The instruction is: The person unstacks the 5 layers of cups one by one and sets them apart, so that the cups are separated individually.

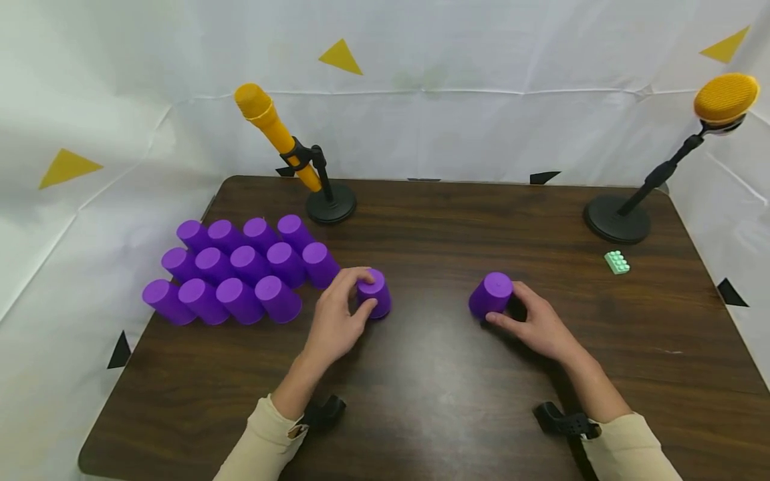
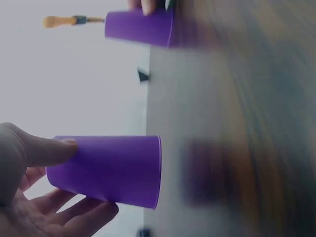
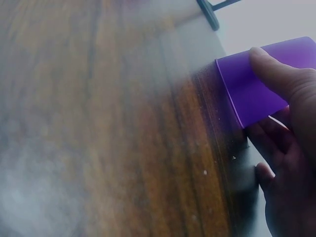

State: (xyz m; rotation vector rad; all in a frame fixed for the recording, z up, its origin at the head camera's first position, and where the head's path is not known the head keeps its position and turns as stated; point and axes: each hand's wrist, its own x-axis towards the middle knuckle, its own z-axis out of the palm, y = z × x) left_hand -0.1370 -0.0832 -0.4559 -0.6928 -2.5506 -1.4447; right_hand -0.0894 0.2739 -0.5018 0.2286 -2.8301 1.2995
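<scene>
My left hand (image 1: 339, 314) grips an upside-down purple cup (image 1: 373, 294), thumb on one side and fingers on the other. In the left wrist view that cup (image 2: 108, 170) has its rim just off the tabletop, with its shadow below. My right hand (image 1: 538, 324) holds a second upside-down purple cup (image 1: 492, 295) farther right. The right wrist view has the thumb (image 3: 271, 71) pressed along this cup's (image 3: 247, 94) side, its rim close to the wood. Left of my left hand, several more upside-down purple cups (image 1: 240, 300) stand packed in three rows.
A yellow microphone (image 1: 271, 123) on a round black base stands behind the cup rows. Another yellow microphone (image 1: 724, 99) on a stand is at the back right, with a small mint-green toy brick (image 1: 617, 262) before it. White sheeting hangs behind the dark wooden table (image 1: 445, 401).
</scene>
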